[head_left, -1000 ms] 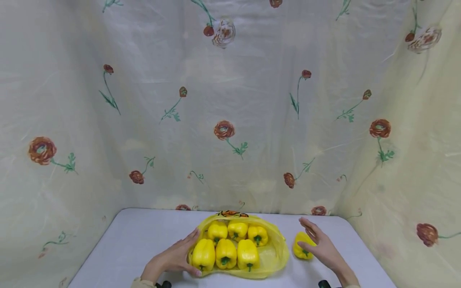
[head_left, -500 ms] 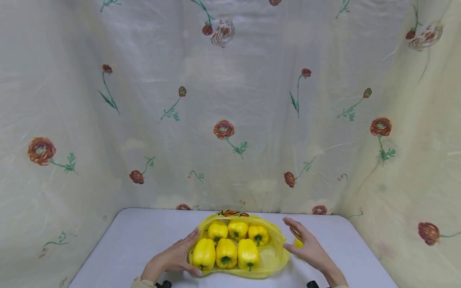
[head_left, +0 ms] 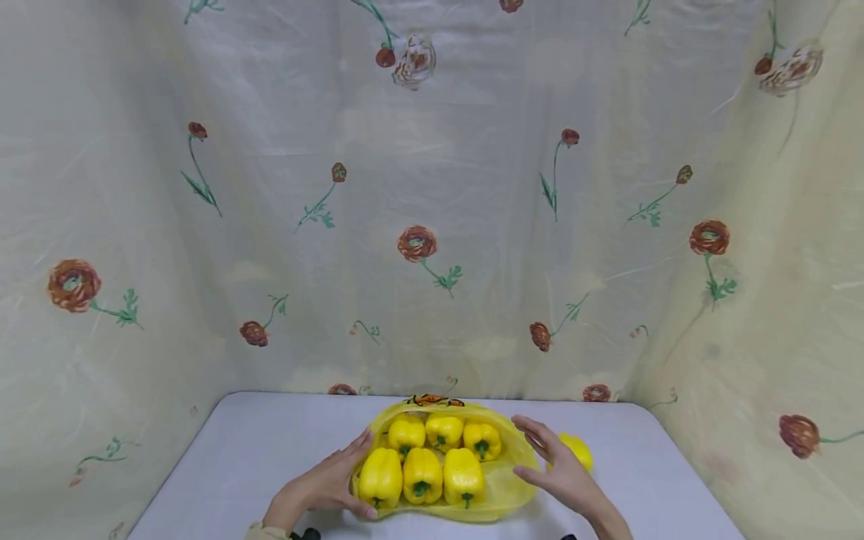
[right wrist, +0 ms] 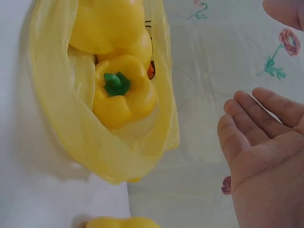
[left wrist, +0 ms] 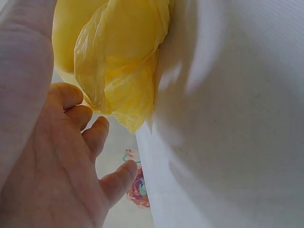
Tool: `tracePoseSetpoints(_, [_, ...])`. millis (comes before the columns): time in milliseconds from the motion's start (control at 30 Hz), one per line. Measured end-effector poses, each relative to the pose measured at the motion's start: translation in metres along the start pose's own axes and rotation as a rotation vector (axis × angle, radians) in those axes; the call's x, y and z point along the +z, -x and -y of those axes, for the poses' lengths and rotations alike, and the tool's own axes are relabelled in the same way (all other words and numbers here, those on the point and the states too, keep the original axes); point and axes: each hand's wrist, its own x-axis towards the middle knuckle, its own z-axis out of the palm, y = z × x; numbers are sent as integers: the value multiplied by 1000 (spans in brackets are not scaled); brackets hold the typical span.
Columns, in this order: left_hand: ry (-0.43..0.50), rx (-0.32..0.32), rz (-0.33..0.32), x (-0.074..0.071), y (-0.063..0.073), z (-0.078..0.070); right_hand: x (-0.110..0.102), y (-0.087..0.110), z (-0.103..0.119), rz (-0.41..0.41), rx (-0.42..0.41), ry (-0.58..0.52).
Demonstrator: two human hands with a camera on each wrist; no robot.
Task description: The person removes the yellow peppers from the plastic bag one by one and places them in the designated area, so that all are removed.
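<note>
A yellow plastic bag lies with its mouth open in the head view, holding several yellow bell peppers with green stems, in two rows. My left hand rests along the bag's left side, fingers spread toward the back and thumb at the front edge. In the left wrist view its fingertips are right at the thin yellow film. At the bag's right rim, my right hand hovers with fingers extended and nothing in its grasp. One loose bell pepper sits outside the bag, partly hidden behind that hand.
The bag and peppers are on a white table. A pale curtain printed with red flowers hangs behind the table and along both sides. Printed orange and black markings show on the bag's far edge.
My right hand has moved left, from over the loose bell pepper to the bag's right rim, uncovering part of that pepper's right side. My left hand and the bagged peppers have stayed in place.
</note>
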Motion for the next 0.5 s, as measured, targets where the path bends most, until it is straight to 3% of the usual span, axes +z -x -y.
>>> tracePoseSetpoints(300, [-3, -1, -3, 0, 1, 0, 12, -3, -1, 62, 6, -37])
tracePoseSetpoints(500, [-3, 2, -5, 0, 2, -3, 20, -5, -2, 108, -37, -66])
